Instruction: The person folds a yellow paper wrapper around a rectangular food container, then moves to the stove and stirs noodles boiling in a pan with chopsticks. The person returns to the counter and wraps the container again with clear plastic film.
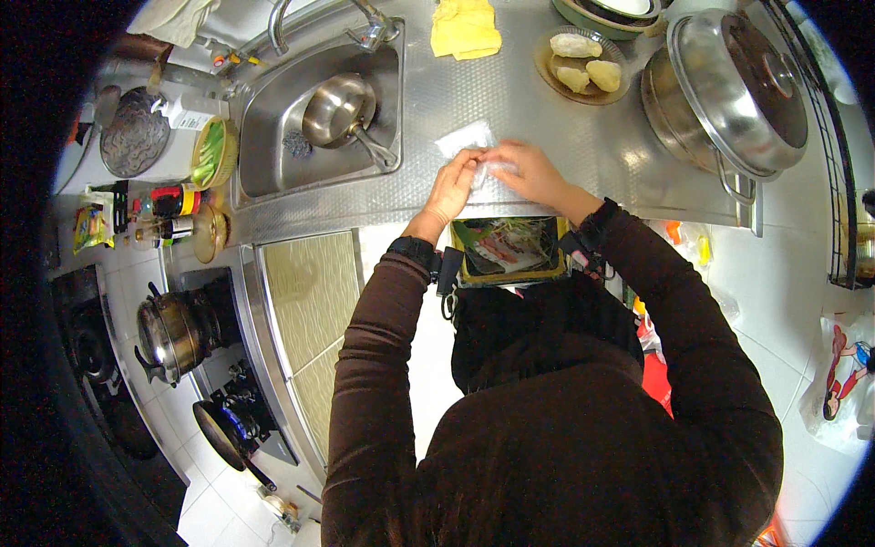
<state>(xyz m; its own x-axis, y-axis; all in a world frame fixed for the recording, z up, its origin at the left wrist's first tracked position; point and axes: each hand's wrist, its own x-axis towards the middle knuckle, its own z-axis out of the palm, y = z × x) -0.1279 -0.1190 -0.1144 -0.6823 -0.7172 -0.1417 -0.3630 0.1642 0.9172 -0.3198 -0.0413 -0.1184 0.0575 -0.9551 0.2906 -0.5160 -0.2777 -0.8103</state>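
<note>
Both my hands meet over the front of the steel counter (437,96), closed on a crumpled piece of clear plastic film (462,139). My left hand (448,189) pinches its near left part, fingertips pressed together. On the other side, my right hand (540,173) grips the film with bent fingers, slightly blurred. Part of the film sticks out beyond the fingers, toward the back. Whether anything lies inside it I cannot tell. Just below my hands, in front of the counter, is an open bin (510,273) with food scraps in it.
Left is a sink (264,150) holding a steel pan (339,108) and a scrubber (296,143). A yellow cloth (466,29), a plate (550,66) with three pale pieces and a large lidded pot (679,91) stand behind. A pot (169,337) and frying pan (217,436) are at the stove.
</note>
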